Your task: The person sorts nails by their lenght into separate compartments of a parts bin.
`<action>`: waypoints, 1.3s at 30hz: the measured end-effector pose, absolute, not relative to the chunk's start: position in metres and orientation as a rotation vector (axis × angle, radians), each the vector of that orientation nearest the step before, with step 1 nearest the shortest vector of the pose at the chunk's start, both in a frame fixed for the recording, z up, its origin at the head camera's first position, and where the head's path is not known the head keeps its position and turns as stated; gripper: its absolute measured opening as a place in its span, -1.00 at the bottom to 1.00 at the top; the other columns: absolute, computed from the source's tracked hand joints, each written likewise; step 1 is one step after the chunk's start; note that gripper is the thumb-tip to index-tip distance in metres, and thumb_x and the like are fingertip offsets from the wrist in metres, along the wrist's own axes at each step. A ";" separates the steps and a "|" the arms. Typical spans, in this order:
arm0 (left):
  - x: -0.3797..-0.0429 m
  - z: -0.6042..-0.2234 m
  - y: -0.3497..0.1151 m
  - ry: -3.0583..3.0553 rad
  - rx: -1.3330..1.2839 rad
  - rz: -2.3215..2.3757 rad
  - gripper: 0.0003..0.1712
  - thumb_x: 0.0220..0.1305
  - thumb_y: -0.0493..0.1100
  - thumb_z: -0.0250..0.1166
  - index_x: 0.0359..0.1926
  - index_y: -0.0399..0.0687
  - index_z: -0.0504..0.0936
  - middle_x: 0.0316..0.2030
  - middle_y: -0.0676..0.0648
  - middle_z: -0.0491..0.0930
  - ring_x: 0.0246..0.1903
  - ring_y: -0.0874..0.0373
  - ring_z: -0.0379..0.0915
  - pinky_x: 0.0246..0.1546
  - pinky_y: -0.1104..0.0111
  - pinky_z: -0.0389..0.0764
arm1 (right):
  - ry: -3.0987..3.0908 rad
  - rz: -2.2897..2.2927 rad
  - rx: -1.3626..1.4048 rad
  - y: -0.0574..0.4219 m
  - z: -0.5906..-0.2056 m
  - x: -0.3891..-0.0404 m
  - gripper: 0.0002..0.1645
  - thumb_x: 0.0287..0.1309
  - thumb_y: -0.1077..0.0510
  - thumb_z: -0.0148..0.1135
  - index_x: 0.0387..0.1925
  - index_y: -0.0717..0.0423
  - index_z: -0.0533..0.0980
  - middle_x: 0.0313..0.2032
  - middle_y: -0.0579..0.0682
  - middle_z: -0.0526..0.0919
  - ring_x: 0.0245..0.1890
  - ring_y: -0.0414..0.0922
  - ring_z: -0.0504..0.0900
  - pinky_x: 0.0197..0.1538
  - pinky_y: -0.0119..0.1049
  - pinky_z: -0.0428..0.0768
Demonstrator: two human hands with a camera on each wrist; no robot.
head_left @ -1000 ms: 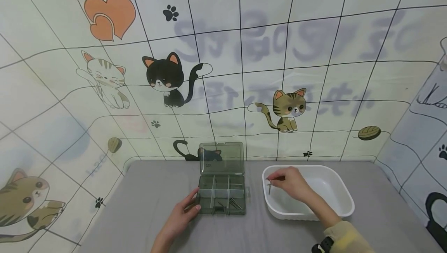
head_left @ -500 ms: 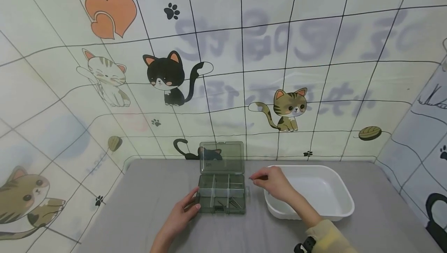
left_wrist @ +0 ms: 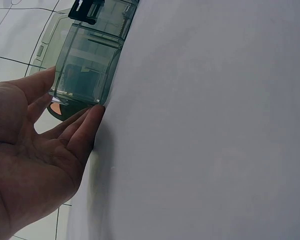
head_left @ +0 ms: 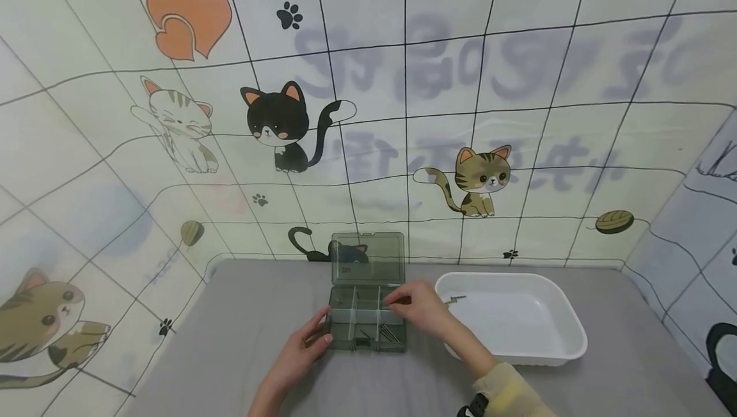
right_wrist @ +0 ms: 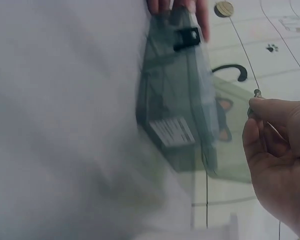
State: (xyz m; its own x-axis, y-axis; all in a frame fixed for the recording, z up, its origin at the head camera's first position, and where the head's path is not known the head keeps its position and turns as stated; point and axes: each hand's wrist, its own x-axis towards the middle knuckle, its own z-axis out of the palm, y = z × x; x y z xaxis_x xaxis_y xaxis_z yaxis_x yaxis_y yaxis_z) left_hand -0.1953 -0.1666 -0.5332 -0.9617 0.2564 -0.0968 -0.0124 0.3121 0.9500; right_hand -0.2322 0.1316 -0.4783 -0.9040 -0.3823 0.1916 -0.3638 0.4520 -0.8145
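- Head: I have the left hand (head_left: 298, 354) holding the left end of the divided green box (head_left: 341, 335), thumb and fingers apart against it. The lid (head_left: 368, 260) stands open. My right hand (head_left: 423, 308) is over the back right compartment, thumb and fingertips pressed together. Thin metal pieces (head_left: 389, 334) lie in the front right compartment; more small pieces (head_left: 456, 300) sit by the left wall of the white tray (head_left: 521, 361).
- Left wrist: I see digits parted around the box's corner, tips touching it near the upper rim and the bottom edge.
- Right wrist: I'm pinching a small metal item (right_wrist: 257, 93); its exact kind I can't tell.
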 end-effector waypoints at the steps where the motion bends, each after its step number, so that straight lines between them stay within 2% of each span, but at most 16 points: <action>1: -0.196 -0.534 -0.166 2.355 0.226 1.697 -0.33 0.52 -0.21 0.21 0.56 -0.08 0.26 0.40 -0.60 0.19 0.35 -0.48 0.24 0.17 -0.03 0.58 | 2.657 -1.479 -0.694 0.128 -0.480 -0.232 -0.87 0.22 0.37 0.36 -0.21 0.28 0.75 -0.24 0.06 0.78 -0.24 -0.04 0.73 -0.21 -0.36 0.67; 8: -0.198 -0.537 -0.163 2.359 0.260 1.702 -0.33 0.52 -0.22 0.22 0.56 -0.08 0.27 0.37 -0.61 0.22 0.33 -0.51 0.26 0.14 -0.02 0.60 | 2.630 -1.448 -0.666 0.108 -0.491 -0.233 -0.88 0.22 0.35 0.39 -0.21 0.25 0.76 -0.26 -0.04 0.77 -0.27 -0.14 0.70 -0.24 -0.37 0.66; 12: -0.198 -0.536 -0.161 2.340 0.256 1.720 -0.32 0.52 -0.22 0.20 0.57 -0.10 0.24 0.36 -0.64 0.20 0.32 -0.55 0.23 0.14 -0.05 0.60 | 2.624 -1.439 -0.670 0.102 -0.494 -0.235 -0.87 0.22 0.34 0.39 -0.20 0.25 0.76 -0.27 -0.05 0.77 -0.26 -0.13 0.70 -0.21 -0.33 0.67; 22: -0.198 -0.535 -0.161 2.319 0.239 1.735 -0.32 0.52 -0.23 0.21 0.57 -0.11 0.24 0.36 -0.64 0.21 0.33 -0.51 0.24 0.15 -0.05 0.59 | 2.622 -1.485 -0.631 0.099 -0.498 -0.236 -0.87 0.23 0.31 0.40 -0.19 0.25 0.76 -0.27 -0.05 0.77 -0.26 -0.13 0.70 -0.20 -0.31 0.68; 29: -0.197 -0.533 -0.161 2.331 0.254 1.742 -0.32 0.50 -0.25 0.22 0.55 -0.15 0.25 0.36 -0.64 0.21 0.32 -0.51 0.26 0.15 -0.03 0.59 | 2.574 -1.564 -0.636 0.107 -0.492 -0.232 -0.86 0.22 0.32 0.39 -0.19 0.30 0.75 -0.23 0.03 0.77 -0.25 -0.11 0.71 -0.20 -0.36 0.67; 37: -0.195 -0.533 -0.165 2.339 0.249 1.747 -0.32 0.48 -0.24 0.26 0.53 -0.16 0.29 0.34 -0.64 0.25 0.30 -0.48 0.31 0.14 0.00 0.60 | 2.652 -1.526 -0.581 0.133 -0.478 -0.222 -0.86 0.28 0.26 0.37 -0.16 0.17 0.76 -0.18 -0.03 0.76 -0.21 -0.09 0.71 -0.20 -0.36 0.67; 39: -0.195 -0.533 -0.166 2.343 0.238 1.744 -0.32 0.48 -0.23 0.26 0.53 -0.14 0.30 0.34 -0.63 0.25 0.31 -0.47 0.31 0.15 -0.01 0.59 | 2.661 -1.542 -0.538 0.143 -0.477 -0.222 -0.85 0.27 0.27 0.37 -0.15 0.20 0.75 -0.17 0.00 0.77 -0.20 -0.08 0.72 -0.20 -0.36 0.67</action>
